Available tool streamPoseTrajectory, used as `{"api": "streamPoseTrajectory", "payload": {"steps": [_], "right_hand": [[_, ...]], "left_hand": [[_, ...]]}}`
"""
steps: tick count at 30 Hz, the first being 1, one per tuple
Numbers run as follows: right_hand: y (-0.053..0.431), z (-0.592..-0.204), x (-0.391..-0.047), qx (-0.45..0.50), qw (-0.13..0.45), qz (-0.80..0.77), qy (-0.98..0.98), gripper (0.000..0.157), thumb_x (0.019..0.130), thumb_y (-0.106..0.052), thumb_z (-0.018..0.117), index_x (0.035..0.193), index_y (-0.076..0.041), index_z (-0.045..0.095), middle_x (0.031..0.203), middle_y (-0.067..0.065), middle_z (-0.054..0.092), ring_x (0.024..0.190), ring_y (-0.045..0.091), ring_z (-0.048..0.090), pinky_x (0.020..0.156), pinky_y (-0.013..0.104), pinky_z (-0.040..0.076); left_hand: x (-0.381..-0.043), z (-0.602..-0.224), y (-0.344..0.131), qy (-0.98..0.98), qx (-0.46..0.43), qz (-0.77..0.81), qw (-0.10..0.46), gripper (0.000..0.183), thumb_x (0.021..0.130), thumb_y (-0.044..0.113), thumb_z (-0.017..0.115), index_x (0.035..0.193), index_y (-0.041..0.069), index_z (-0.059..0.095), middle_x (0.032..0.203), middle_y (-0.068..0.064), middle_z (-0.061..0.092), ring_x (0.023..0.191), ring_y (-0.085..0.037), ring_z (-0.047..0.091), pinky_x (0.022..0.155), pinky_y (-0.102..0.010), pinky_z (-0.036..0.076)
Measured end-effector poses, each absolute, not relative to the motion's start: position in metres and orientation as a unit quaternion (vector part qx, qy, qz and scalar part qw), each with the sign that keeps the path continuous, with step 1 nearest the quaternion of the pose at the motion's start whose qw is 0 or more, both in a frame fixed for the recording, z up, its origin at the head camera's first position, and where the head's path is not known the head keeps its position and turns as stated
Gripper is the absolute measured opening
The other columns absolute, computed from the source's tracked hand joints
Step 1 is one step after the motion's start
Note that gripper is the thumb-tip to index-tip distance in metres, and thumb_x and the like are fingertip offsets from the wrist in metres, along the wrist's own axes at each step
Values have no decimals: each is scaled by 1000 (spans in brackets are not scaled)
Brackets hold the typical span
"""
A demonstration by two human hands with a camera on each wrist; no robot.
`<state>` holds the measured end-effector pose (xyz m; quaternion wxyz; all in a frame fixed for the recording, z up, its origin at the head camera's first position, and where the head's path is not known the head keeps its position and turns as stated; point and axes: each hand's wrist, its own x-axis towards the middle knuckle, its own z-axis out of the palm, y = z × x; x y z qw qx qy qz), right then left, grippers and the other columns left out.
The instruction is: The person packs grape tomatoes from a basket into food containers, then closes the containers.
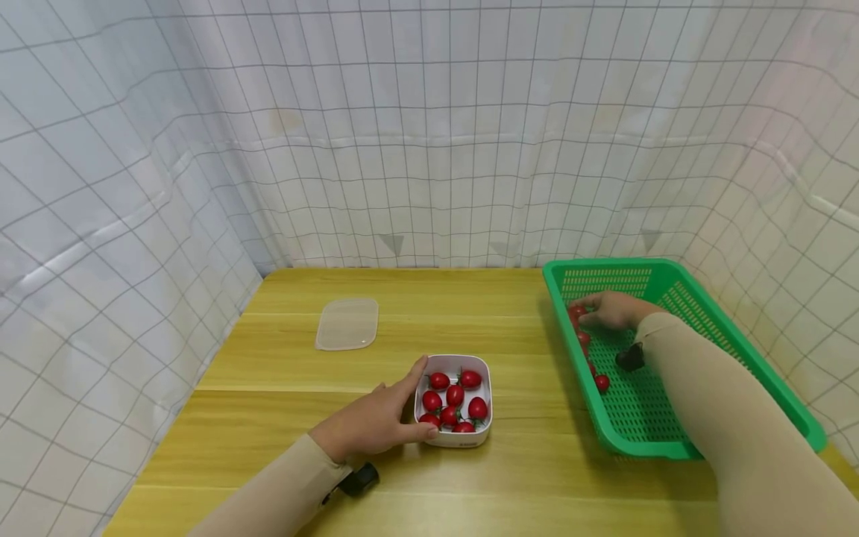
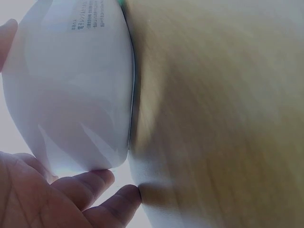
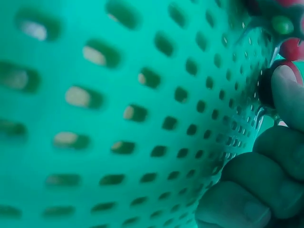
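A white square container (image 1: 453,440) with several cherry tomatoes (image 1: 455,395) inside stands on the table. My left hand (image 1: 376,421) holds it from the left, thumb along the front wall and fingers at the back left corner; the left wrist view has fingers (image 2: 85,187) against its white side (image 2: 80,90). Inside the green basket (image 1: 597,418), my right hand (image 1: 614,310) is at the left wall. Its thumb presses on a cherry tomato (image 3: 295,68) in the right wrist view, the other fingers curled; its far side is hidden. More tomatoes (image 1: 602,382) lie along that wall.
A translucent square lid (image 1: 347,324) lies flat on the wooden table (image 1: 268,418), behind and left of the container. White grid-patterned curtains (image 1: 436,149) close off the back and both sides. The basket's raised rim stands between the container and my right hand.
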<state>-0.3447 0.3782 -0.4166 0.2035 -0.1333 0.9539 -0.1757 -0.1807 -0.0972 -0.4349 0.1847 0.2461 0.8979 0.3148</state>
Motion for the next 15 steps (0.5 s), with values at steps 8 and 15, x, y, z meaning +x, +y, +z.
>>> {"api": "streamPoseTrajectory", "payload": {"steps": [8, 15], "right_hand": [[377, -415, -344, -122, 208, -187, 952, 56, 107, -30, 60, 155, -3, 50, 142, 27, 64, 142, 56, 46, 114, 72, 39], [378, -419, -347, -117, 208, -189, 953, 56, 107, -30, 59, 156, -4, 50, 145, 29, 61, 140, 58, 46, 113, 72, 40]], "left_hand": [[-180, -436, -97, 899, 247, 313, 183, 110, 95, 60, 70, 172, 20, 2, 174, -12, 27, 157, -32, 37, 129, -69, 14], [-179, -436, -98, 898, 244, 318, 183, 110, 95, 60, 71, 172, 21, 2, 173, -11, 28, 157, -33, 37, 129, -69, 14]]}}
